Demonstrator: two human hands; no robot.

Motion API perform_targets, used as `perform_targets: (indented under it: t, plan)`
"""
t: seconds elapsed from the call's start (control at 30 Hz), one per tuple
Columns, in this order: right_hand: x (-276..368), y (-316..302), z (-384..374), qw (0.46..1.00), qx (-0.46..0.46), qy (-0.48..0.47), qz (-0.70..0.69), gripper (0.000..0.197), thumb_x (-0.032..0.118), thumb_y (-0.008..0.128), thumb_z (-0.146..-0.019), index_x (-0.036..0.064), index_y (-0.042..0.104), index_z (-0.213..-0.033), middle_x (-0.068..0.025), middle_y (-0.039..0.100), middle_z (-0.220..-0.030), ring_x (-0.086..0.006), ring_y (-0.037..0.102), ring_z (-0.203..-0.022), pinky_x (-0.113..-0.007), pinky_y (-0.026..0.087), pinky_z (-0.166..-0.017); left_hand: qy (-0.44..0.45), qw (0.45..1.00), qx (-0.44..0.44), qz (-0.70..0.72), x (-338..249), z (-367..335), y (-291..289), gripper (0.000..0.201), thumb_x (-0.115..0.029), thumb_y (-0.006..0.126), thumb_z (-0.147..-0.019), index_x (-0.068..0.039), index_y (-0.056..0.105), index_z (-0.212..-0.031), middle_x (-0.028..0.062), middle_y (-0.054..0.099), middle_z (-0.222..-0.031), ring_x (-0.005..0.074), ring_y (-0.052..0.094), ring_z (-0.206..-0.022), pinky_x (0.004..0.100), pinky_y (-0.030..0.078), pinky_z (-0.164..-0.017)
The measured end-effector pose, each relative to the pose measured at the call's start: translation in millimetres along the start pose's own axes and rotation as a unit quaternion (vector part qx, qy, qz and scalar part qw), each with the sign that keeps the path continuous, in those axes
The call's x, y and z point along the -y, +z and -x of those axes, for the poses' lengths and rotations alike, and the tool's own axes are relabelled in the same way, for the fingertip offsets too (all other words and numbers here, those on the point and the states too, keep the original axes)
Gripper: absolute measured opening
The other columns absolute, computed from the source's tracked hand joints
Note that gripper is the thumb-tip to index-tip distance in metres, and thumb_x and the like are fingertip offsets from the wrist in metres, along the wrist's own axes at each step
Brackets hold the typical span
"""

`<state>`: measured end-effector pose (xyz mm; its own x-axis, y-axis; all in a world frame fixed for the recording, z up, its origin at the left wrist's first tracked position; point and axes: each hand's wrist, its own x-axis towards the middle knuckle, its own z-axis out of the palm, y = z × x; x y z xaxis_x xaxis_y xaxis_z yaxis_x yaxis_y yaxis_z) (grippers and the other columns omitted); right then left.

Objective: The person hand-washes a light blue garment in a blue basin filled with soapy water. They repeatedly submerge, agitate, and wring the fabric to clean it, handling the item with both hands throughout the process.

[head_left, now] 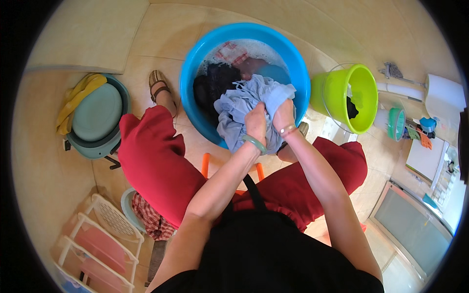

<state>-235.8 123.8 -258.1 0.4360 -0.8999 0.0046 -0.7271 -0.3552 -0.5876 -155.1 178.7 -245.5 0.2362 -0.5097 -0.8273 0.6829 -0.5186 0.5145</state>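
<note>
Both my hands grip a wet, light blue garment (234, 105), bunched up over the near side of a large blue tub (188, 68). My left hand (256, 122), with a green bangle at the wrist, is closed on the bunched cloth. Close beside it, my right hand (283, 116) is closed on another part, partly hidden under a fold. Dark clothing (220, 80) lies in the tub to the left of the garment. Behind it, a red and white checked cloth (232, 52) sits in sudsy water. The garment's lower end hangs near the tub's front rim.
A lime green bucket (364, 88) with a dark item inside stands right of the tub. At left are stacked basins (97, 110) with a yellow cloth (78, 100). A white rack (105, 244) and a basin of checked cloth (151, 215) are lower left. An orange stool (205, 163) is beneath me.
</note>
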Motion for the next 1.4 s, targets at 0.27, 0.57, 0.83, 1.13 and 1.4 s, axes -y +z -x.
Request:
perform_targets:
  t: [0.27, 0.57, 0.83, 1.13, 1.4]
  plan:
    - [28, 3, 9, 0.993, -0.006, -0.038, -0.111, 0.015, 0.013, 0.057, -0.076, 0.0033, 0.062, -0.086, -0.0207, 0.062, -0.085, -0.0379, 0.06, -0.079, -0.043, 0.048, -0.07, -0.011, 0.966, 0.112, 0.234, 21, -29, -9, 0.033, -0.027, 0.04, -0.095, -0.002, 0.06, -0.103, 0.0108, 0.064, -0.103, 0.02, 0.059, -0.098, 0.0324, 0.045, -0.089]
    - [61, -13, 19, 0.997, 0.032, -0.04, -0.051, 0.014, 0.017, 0.056, -0.078, 0.0049, 0.059, -0.083, -0.0165, 0.06, -0.075, -0.0334, 0.06, -0.066, -0.042, 0.048, -0.059, -0.061, 0.963, 0.044, 0.259, 16, -25, -15, 0.028, -0.027, 0.051, -0.089, 0.0, 0.059, -0.084, 0.0076, 0.061, -0.08, 0.0189, 0.053, -0.074, 0.0317, 0.044, -0.072]
    - [-21, -1, -15, 0.998, 0.039, 0.046, 0.027, 0.016, 0.019, 0.056, -0.079, 0.0035, 0.061, -0.077, -0.0184, 0.061, -0.071, -0.0382, 0.06, -0.065, -0.043, 0.048, -0.058, -0.017, 0.999, -0.013, 0.049, 2, 16, 6, 0.027, -0.026, 0.053, -0.084, -0.001, 0.057, -0.074, 0.0069, 0.055, -0.074, 0.0154, 0.048, -0.073, 0.0335, 0.041, -0.067]
    - [67, 3, 42, 0.995, 0.004, -0.036, -0.092, 0.015, 0.011, 0.057, -0.081, 0.0028, 0.06, -0.093, -0.0165, 0.062, -0.086, -0.0326, 0.062, -0.08, -0.038, 0.049, -0.068, 0.156, 0.976, 0.151, 0.0, 17, -51, -25, 0.024, -0.023, 0.051, -0.088, -0.001, 0.059, -0.082, 0.0075, 0.06, -0.073, 0.0166, 0.05, -0.067, 0.0317, 0.043, -0.062]
    - [-11, 0, -21, 0.997, 0.006, 0.023, 0.068, 0.014, 0.017, 0.055, -0.078, 0.0044, 0.059, -0.075, -0.018, 0.06, -0.069, -0.0365, 0.06, -0.064, -0.043, 0.047, -0.056, -0.043, 0.997, -0.022, 0.054, -9, 24, 11, 0.023, -0.025, 0.049, -0.08, -0.005, 0.053, -0.069, 0.0046, 0.051, -0.077, 0.0162, 0.044, -0.072, 0.0302, 0.036, -0.066]
